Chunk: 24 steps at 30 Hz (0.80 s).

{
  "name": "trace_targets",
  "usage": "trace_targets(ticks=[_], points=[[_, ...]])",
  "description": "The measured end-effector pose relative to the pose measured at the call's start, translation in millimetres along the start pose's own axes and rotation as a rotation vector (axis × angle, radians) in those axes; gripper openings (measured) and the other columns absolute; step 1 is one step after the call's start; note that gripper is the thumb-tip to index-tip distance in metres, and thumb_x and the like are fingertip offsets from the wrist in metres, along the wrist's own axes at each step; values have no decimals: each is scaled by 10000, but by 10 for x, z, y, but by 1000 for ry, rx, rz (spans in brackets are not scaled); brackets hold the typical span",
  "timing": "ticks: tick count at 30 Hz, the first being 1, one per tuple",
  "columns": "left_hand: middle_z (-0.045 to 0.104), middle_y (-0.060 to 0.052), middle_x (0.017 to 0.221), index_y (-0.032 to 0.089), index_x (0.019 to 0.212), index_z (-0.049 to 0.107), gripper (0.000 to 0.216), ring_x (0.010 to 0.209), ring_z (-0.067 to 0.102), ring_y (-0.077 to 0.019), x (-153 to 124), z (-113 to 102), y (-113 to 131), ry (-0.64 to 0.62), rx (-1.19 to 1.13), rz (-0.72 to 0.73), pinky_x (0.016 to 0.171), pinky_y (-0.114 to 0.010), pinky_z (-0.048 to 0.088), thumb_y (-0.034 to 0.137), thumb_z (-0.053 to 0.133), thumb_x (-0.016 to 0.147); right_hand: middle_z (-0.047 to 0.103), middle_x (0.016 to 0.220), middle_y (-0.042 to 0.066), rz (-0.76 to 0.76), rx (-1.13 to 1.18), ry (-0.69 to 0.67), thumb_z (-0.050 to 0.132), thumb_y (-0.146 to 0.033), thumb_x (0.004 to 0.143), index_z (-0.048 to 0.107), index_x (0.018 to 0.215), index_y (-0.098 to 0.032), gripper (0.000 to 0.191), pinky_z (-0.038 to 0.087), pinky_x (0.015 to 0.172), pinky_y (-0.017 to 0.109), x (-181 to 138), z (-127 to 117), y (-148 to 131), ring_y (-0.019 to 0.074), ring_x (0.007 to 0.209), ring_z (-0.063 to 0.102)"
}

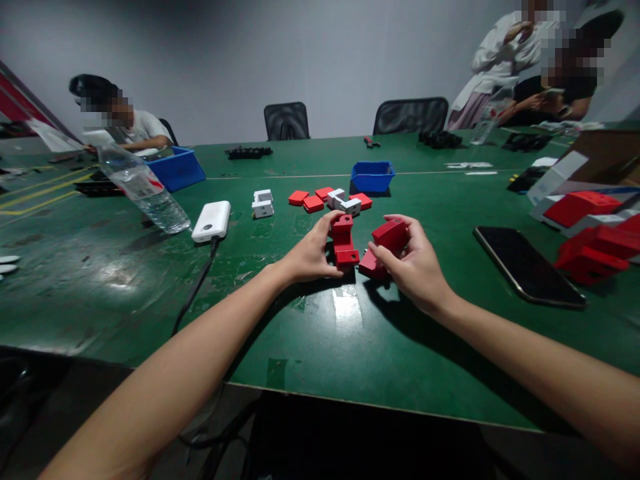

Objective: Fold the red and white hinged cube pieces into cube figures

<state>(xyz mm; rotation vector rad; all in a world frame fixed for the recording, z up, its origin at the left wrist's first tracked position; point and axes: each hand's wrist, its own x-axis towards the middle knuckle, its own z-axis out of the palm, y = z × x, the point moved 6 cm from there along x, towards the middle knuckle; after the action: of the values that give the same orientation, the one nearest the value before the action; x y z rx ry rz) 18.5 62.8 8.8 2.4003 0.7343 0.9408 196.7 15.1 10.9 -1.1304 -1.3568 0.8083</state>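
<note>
My left hand (316,248) is closed round a red U-shaped bracket (344,241), held upright with its notch facing right. Just to the right, my right hand (417,267) grips a red block (390,232) between thumb and fingers. Under that block is another red piece (373,265); whether the two are joined I cannot tell. A small gap separates the bracket from the pieces at my right hand. Beyond my hands lie several loose red blocks (313,204) and a white bracket (345,202). Another white bracket (263,204) stands apart to the left.
At left are a white power bank (212,221) with a black cable and a tilted water bottle (145,190). A blue bin (373,177) stands behind the blocks. To the right lie a phone (527,267) and stacked red parts (597,250). Other people sit or stand beyond.
</note>
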Motion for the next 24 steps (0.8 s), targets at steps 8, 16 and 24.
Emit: trace_targets(ticks=[8, 16, 24], points=[[406, -166, 1482, 270, 1453, 261, 1016, 1354, 463, -369, -3, 0, 8, 2, -5, -10, 1117, -585, 409, 302, 824, 608, 586, 1099, 60, -35, 32, -59, 773, -415, 734, 511, 1197, -259, 555, 582, 671, 342, -11, 51, 10, 190, 829, 634], [414, -193, 1467, 241, 1445, 259, 1021, 1347, 470, -373, -4, -5, 10, 3, 9, -3, 1131, -592, 389, 298, 833, 602, 614, 1149, 95, -204, -263, -15, 751, -382, 771, 632, 1268, -267, 524, 573, 828, 437, -5, -22, -130, 262, 1030, 619], [413, -178, 1475, 256, 1441, 263, 995, 1346, 472, -367, -3, -6, 19, 1, 3, 0, 1129, -586, 396, 297, 819, 617, 653, 1212, 100, -63, 147, -138, 773, -397, 772, 531, 1168, -247, 487, 561, 987, 449, 1, 113, -31, 250, 1124, 654]])
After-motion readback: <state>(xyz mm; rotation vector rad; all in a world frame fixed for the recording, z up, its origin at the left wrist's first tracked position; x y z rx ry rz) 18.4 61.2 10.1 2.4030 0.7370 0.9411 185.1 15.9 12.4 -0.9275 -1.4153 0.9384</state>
